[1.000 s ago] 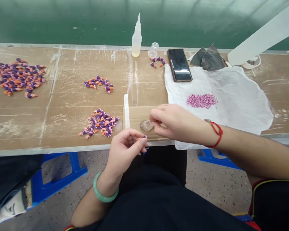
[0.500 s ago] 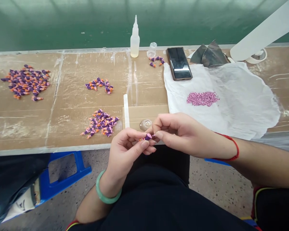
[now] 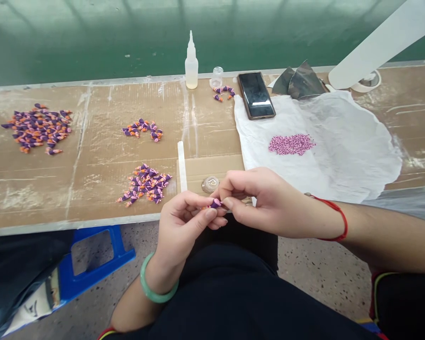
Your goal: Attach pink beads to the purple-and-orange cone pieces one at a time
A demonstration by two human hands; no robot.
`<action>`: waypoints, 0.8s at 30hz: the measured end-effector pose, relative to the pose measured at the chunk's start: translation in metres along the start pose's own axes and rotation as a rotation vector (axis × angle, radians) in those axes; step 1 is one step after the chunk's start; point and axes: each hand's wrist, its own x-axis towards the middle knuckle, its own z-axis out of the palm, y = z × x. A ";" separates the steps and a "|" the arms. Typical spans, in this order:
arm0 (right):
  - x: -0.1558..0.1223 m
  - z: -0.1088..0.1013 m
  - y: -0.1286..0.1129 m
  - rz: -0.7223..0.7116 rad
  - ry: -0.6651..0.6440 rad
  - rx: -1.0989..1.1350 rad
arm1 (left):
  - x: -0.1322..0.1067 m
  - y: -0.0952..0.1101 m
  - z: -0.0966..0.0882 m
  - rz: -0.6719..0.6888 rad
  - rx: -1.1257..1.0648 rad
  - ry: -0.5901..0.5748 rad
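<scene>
Between the thumb and fingers of my left hand is a small purple, pink and orange figurine, its purple end turned to the right. My right hand is pinched at that purple end; whatever its fingertips hold is too small to make out. Just beyond my fingers a round clear blob sits on a cardboard piece. A heap of similar figurines lies left of my hands. Tiny pink pieces are spread on a white cloth to the right.
More figurines lie in a big heap, a small cluster and an arc. At the back stand a dropper bottle and a clear cup. A phone, dark sheets and a tape roll lie right.
The view has shifted slightly. My right fingertips have come closer to the purple end of the figurine, while my left hand keeps its hold.
</scene>
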 end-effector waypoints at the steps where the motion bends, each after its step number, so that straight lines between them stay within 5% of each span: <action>1: 0.000 0.000 -0.001 -0.015 0.009 -0.011 | 0.000 0.000 0.001 -0.002 0.001 0.009; 24: -0.004 0.009 0.001 -0.132 0.146 -0.178 | 0.001 0.001 0.008 0.021 0.013 0.034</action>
